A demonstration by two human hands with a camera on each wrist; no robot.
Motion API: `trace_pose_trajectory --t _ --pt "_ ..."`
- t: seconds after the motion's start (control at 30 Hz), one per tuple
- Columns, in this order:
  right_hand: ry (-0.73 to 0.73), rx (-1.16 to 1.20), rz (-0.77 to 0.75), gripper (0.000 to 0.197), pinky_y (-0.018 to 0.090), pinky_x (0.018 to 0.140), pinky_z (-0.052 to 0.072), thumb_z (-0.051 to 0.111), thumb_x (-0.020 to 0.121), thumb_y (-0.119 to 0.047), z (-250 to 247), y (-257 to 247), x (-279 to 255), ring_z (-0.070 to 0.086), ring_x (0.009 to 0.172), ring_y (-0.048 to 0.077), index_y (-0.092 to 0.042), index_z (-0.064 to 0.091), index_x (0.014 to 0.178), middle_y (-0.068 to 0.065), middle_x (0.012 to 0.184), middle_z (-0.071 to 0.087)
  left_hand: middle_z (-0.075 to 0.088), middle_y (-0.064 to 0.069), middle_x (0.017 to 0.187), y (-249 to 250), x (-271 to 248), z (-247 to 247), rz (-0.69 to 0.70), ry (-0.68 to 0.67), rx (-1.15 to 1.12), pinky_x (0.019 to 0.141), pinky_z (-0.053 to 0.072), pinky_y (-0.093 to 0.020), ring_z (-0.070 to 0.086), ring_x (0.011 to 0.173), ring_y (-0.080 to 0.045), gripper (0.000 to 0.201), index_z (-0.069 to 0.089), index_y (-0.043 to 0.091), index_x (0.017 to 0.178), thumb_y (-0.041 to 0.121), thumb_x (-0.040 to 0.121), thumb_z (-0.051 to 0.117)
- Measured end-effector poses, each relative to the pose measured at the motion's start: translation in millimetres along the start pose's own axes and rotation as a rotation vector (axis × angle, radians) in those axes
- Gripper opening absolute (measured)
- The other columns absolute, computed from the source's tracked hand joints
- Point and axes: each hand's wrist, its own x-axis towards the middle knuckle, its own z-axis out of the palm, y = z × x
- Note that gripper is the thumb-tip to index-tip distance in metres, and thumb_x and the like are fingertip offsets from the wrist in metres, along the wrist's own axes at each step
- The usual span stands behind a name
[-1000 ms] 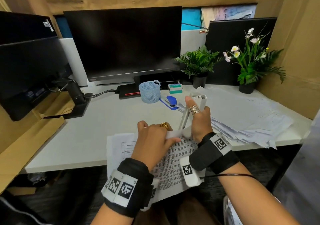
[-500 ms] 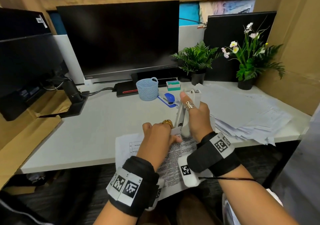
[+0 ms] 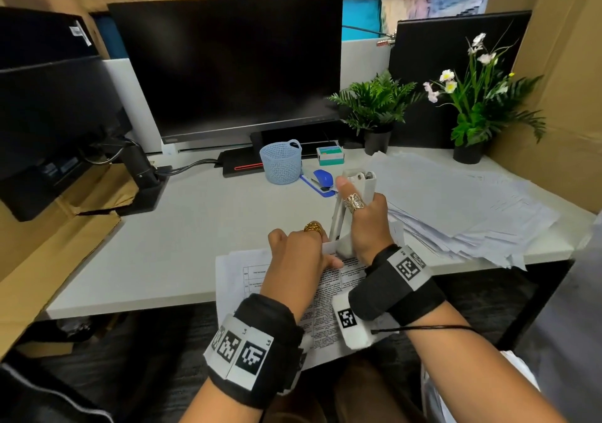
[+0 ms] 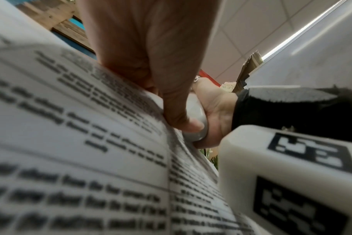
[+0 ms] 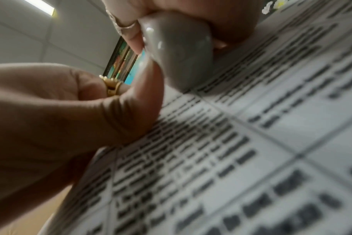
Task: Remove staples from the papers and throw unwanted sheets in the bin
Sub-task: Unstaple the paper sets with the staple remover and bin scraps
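A stapled set of printed papers (image 3: 325, 292) lies over the desk's near edge. My left hand (image 3: 298, 253) pinches its top edge, with the thumb (image 4: 171, 103) down on the printed page (image 4: 70, 143). My right hand (image 3: 368, 227) grips a white staple tool (image 3: 356, 178) that stands nearly upright. The tool's rounded lower end (image 5: 177, 47) sits on the papers (image 5: 231, 143) right beside my left hand (image 5: 70, 111). The staple itself is hidden by the fingers.
A big loose pile of sheets (image 3: 456, 204) covers the desk's right side. Behind my hands stand a blue mesh basket (image 3: 280, 161), a blue stapler (image 3: 321, 179) and a small staple box (image 3: 330, 155). Two potted plants (image 3: 376, 109) and a monitor (image 3: 228, 64) line the back.
My right hand has tipped the tool a little more upright and set its lower end closer to my left fingers. Both grips are the same.
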Motion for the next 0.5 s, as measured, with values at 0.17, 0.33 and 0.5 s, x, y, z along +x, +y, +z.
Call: trace_pose_trajectory --t 0.17,0.33,0.5 --pt "-0.039 -0.043 0.173 0.025 0.035 0.088 0.049 0.065 0.083 -0.043 14.3 2.9 21.0 0.063 0.097 0.021 -0.02 0.065 0.093 0.002 0.098 0.068 0.053 0.005 0.085 -22.6 -6.0 1.7 0.149 0.2 0.026 0.081 0.02 -0.029 0.031 0.112 -0.028 0.038 0.053 0.02 0.111 0.048 0.086 0.059" --pt "-0.083 -0.181 0.485 0.076 0.044 0.094 0.045 0.062 0.054 -0.04 14.5 8.5 70.9 0.057 0.097 0.033 -0.008 0.047 0.121 0.014 0.106 0.059 0.066 0.001 0.096 -49.3 -7.5 0.9 0.244 0.236 0.043 0.077 0.015 -0.031 0.048 0.101 -0.022 0.023 0.058 0.025 0.104 0.044 0.091 0.053" --pt "-0.312 -0.777 0.51 0.054 0.032 0.092 0.042 0.058 0.089 -0.034 -1.4 10.8 88.5 0.052 0.113 0.032 -0.002 0.044 0.13 0.017 0.124 0.053 0.066 0.004 0.096 -60.0 -3.8 4.2 0.274 0.224 0.137 0.088 0.018 -0.033 0.055 0.097 -0.018 0.026 0.057 0.03 0.112 0.046 0.094 0.048"
